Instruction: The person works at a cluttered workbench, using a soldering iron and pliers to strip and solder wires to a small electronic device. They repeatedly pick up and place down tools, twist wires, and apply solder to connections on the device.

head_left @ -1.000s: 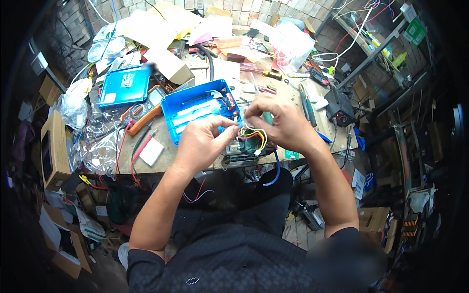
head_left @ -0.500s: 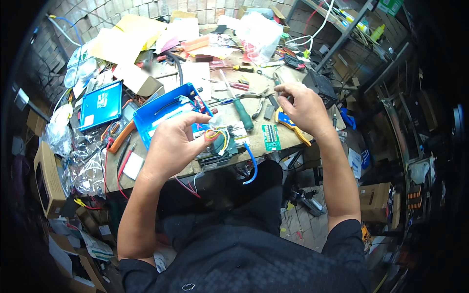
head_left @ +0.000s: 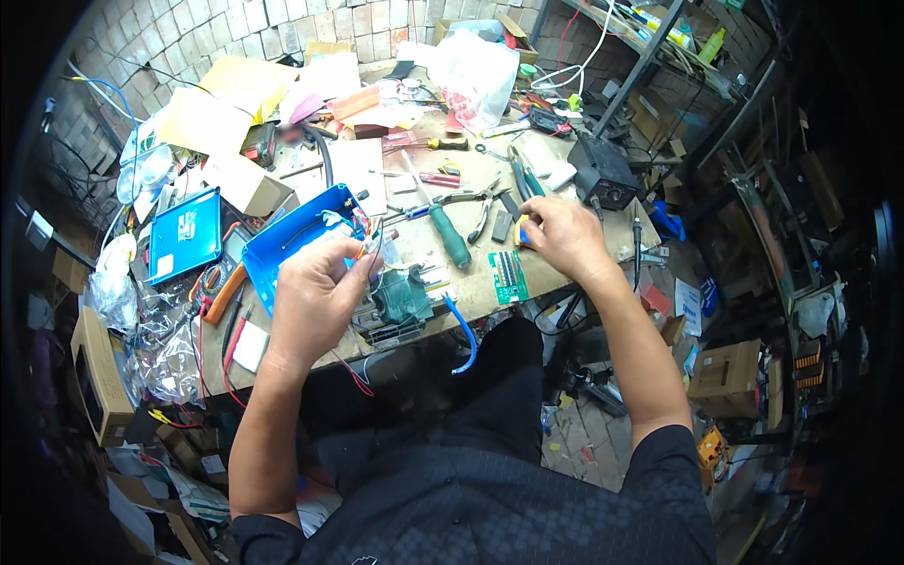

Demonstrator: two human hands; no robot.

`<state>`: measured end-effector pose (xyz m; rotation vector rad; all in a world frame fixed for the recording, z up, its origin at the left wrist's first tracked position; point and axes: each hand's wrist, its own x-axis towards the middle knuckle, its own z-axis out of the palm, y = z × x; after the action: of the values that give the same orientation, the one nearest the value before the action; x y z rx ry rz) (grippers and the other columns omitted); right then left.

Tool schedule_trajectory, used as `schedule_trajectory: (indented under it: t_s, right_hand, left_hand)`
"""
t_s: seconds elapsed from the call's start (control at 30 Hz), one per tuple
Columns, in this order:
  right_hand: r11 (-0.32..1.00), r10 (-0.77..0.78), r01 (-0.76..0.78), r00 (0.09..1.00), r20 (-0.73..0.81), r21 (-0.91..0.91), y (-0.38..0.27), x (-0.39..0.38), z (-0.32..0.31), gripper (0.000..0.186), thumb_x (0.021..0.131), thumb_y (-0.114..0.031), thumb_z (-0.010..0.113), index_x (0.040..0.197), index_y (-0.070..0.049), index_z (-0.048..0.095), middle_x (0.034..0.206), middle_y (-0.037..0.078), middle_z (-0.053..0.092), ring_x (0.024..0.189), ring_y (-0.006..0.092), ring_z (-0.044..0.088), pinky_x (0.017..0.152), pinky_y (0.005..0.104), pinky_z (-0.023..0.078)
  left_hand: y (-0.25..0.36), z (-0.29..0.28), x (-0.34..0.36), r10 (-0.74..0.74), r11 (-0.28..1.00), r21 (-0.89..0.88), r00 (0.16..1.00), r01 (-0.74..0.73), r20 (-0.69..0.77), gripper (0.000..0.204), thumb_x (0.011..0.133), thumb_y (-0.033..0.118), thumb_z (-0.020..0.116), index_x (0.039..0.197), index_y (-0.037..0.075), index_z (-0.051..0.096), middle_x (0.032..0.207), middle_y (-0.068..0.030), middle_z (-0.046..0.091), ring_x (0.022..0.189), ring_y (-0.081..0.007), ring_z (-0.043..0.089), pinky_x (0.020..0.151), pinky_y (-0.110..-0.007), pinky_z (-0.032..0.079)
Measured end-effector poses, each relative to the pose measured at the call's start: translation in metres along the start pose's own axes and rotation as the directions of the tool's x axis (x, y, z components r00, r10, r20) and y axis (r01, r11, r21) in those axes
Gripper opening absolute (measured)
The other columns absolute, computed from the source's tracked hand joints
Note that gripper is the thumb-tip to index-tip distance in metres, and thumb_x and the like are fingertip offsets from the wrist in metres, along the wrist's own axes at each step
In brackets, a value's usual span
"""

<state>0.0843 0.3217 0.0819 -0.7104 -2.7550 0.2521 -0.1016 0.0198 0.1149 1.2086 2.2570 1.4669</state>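
Observation:
My left hand [head_left: 325, 292] is closed in a pinch on thin wires [head_left: 378, 241], beside the open blue plastic case [head_left: 306, 226]. Just right of that hand, a dark green wrapped block with circuit board edges [head_left: 400, 297] lies at the bench's front edge, a thick blue wire [head_left: 465, 339] hanging from it. My right hand [head_left: 565, 235] curls its fingers around a yellow and blue wire stripper [head_left: 521, 232], most of which the hand hides. A green circuit board [head_left: 508, 277] lies flat between the hands, next to a screwdriver with a green handle [head_left: 452, 237].
Pliers [head_left: 481, 218] and more hand tools lie beyond the board. On the left are a blue lid [head_left: 185, 235], an orange multimeter [head_left: 224, 292] and clear plastic bags [head_left: 168, 344]. A black box-shaped device [head_left: 603, 174] stands at the right, a soldering iron [head_left: 637, 247] near it.
My right hand has come down and nearer, closing over the wire stripper that lay on the bench. My left hand's thumb and fingers have drawn together on the wires. The whole view has shifted slightly.

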Motion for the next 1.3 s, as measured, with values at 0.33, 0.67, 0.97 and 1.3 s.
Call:
schedule_trajectory:
  t_s: [0.33,0.67,0.97,1.3]
  right_hand:
    - [1.000,-0.003,0.005,0.988,0.156,-0.015,-0.020,0.040,0.046,0.022,0.096,-0.029,0.067,0.107,-0.011,0.074,0.097,0.017,0.076,0.097,0.0368,0.073,0.084,0.0502,0.056]
    - [0.989,0.144,-0.132,0.939,0.312,-0.060,-0.019,0.070,0.057,0.039,0.089,-0.032,0.076,0.118,-0.006,0.068,0.096,0.019,0.076,0.089,0.0337,0.076,0.079,0.0452,0.059]
    - [0.877,0.401,-0.469,0.835,0.377,0.104,-0.038,0.100,0.065,0.044,0.082,-0.018,0.080,0.115,0.000,0.056,0.081,0.015,0.076,0.069,0.0281,0.077,0.069,0.0408,0.062]
    - [0.806,0.450,-0.481,0.877,0.171,0.346,0.007,0.132,0.060,0.037,0.090,-0.022,0.073,0.110,0.008,0.068,0.080,0.011,0.069,0.059,0.0146,0.065,0.049,0.0313,0.053]
  left_hand:
    - [-0.010,-0.002,-0.010,-0.097,0.985,-0.137,0.994,0.102,0.040,0.013,0.100,0.013,0.075,0.102,0.000,0.076,0.058,0.0070,0.049,0.054,-0.0003,0.037,0.049,-0.025,0.028]
    - [-0.008,-0.020,-0.051,-0.197,0.962,-0.183,0.980,0.201,0.041,0.038,0.096,0.004,0.074,0.132,-0.004,0.063,0.064,0.0081,0.051,0.056,0.0015,0.043,0.052,-0.019,0.028]
    - [-0.015,-0.014,-0.082,-0.223,0.928,-0.299,0.975,0.220,0.027,0.050,0.092,0.006,0.080,0.137,-0.003,0.061,0.062,0.0071,0.048,0.056,-0.0001,0.040,0.052,-0.022,0.028]
    - [-0.006,-0.016,-0.086,-0.141,0.964,-0.229,0.990,0.137,0.000,0.047,0.092,0.009,0.080,0.134,-0.002,0.064,0.057,0.0044,0.049,0.053,-0.0028,0.042,0.051,-0.025,0.032]
